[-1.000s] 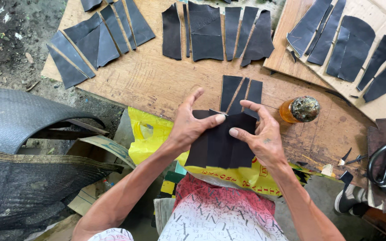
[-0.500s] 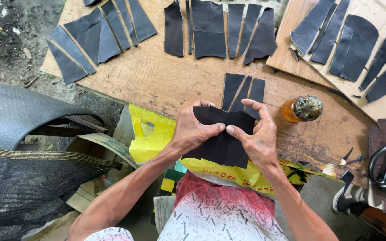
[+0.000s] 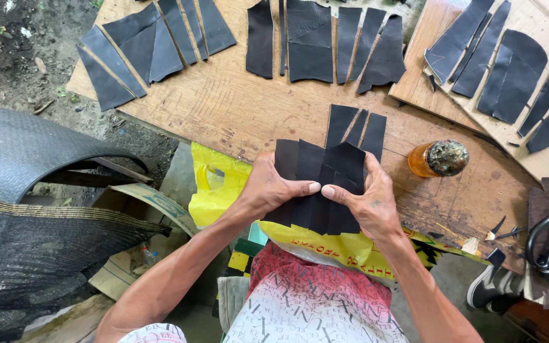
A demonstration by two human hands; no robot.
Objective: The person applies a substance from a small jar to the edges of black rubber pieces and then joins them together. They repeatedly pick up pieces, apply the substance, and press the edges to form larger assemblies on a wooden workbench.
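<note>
Both hands clamp one stack of black strips [image 3: 320, 184] at the near edge of the board [image 3: 223, 114]; left hand [image 3: 273, 189] and right hand [image 3: 365, 202] flank it, thumbs meeting on top; strips run lengthwise away from the person.

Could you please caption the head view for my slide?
Left hand and right hand press overlapping black pieces together at a wooden board.
</note>
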